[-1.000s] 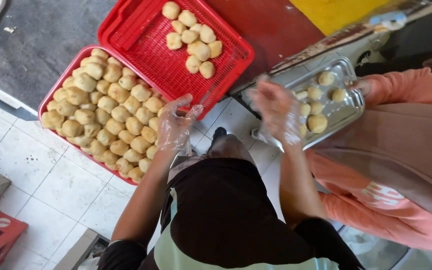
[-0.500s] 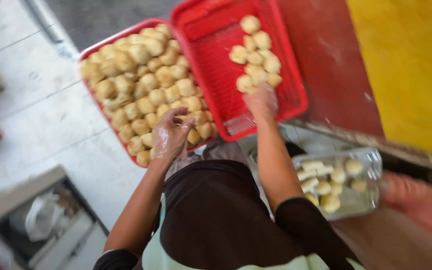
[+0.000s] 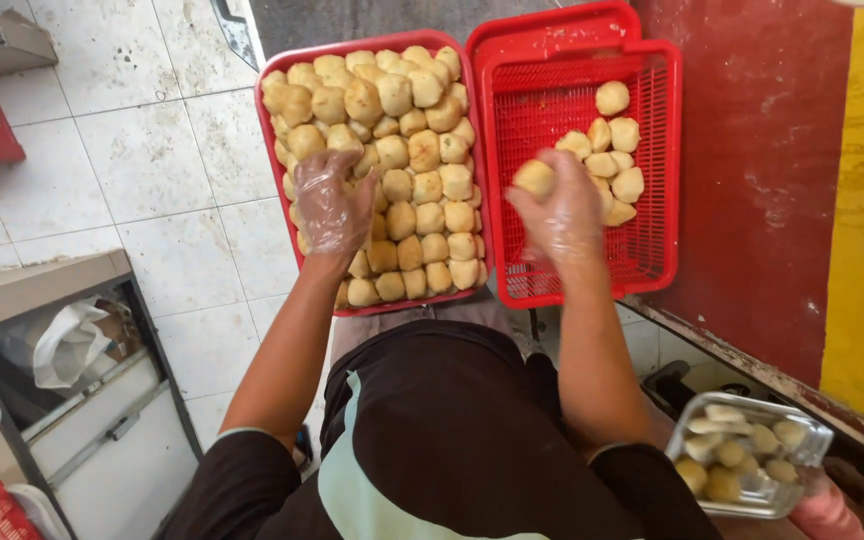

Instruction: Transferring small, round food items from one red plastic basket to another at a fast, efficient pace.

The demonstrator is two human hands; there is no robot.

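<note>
My right hand (image 3: 560, 212), in a thin clear glove, is closed around one pale dough ball (image 3: 534, 177) and holds it over the red mesh tray (image 3: 652, 160), just beside the small cluster of balls (image 3: 610, 150) lying in that tray's far right part. Half a second ago this hand was lower in the same tray with nothing I could make out in its fingers; now the ball shows plainly at the fingertips. My left hand (image 3: 332, 205), gloved too, rests palm-down with fingers loosely spread on the packed balls (image 3: 402, 150) in the red solid tray (image 3: 270, 190), near that tray's left edge, much where it was before. The two trays sit side by side, touching. At lower right another person's hand (image 3: 832, 505) holds a clear container (image 3: 752, 462) of balls.
</note>
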